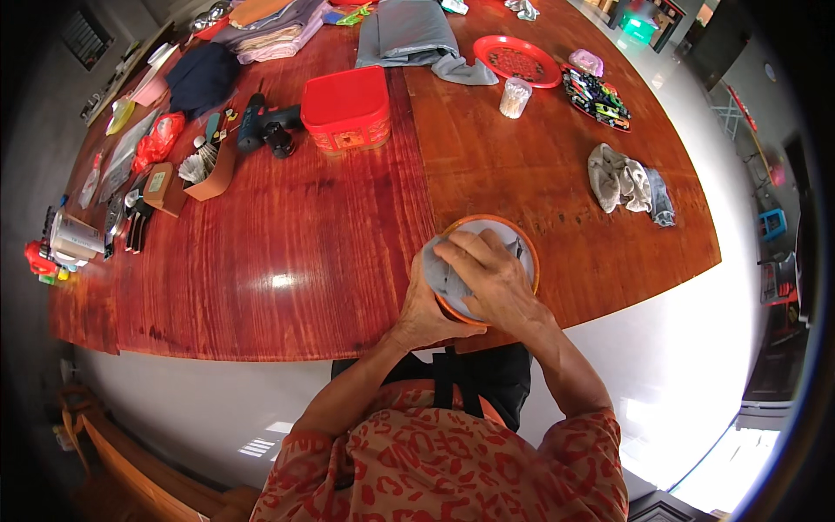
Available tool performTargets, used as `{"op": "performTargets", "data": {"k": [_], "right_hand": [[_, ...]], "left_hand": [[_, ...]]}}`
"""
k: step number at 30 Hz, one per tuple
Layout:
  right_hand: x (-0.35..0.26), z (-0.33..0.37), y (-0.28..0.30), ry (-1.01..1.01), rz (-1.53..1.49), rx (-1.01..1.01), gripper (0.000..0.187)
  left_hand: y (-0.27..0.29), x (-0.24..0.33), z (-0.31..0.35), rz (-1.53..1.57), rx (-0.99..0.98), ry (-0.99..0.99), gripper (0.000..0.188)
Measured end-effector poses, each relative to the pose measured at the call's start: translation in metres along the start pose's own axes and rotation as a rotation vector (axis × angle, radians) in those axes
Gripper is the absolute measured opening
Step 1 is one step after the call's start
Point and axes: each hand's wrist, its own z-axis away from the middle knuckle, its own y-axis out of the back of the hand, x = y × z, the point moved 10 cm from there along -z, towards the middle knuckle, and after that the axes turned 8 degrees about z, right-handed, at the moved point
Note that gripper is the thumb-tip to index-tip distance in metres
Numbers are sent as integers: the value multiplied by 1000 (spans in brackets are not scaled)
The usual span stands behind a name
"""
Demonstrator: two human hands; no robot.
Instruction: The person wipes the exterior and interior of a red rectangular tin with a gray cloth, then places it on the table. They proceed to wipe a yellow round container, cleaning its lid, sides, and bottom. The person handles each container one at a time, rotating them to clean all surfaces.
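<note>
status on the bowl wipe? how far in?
Mid-wipe, as far as the view shows. In hand: the left hand grips the rim of the orange bowl at the table edge, while the right hand presses a grey cloth into its pale inside. Done: cannot tell how clean it is; hands cover most of the bowl. Untouched: the crumpled rag lying to the right.

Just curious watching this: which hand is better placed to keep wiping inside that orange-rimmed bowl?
The right hand: it lies flat on the grey cloth inside the bowl. The left hand grips the bowl's outer wall, steadying it.
</note>
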Motion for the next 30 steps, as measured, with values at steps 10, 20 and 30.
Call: {"op": "performTargets", "data": {"k": [10,20,30], "right_hand": [[-5,20,17,74,-222,-188,53],[54,12,33,-249,347,89,56],[20,34,37,-124,23,-105,55]], "left_hand": [[2,-4,-2,49,64,13,126],[4,1,-2,116,53,43,132],[5,-1,-1,110,67,21,129]]}}
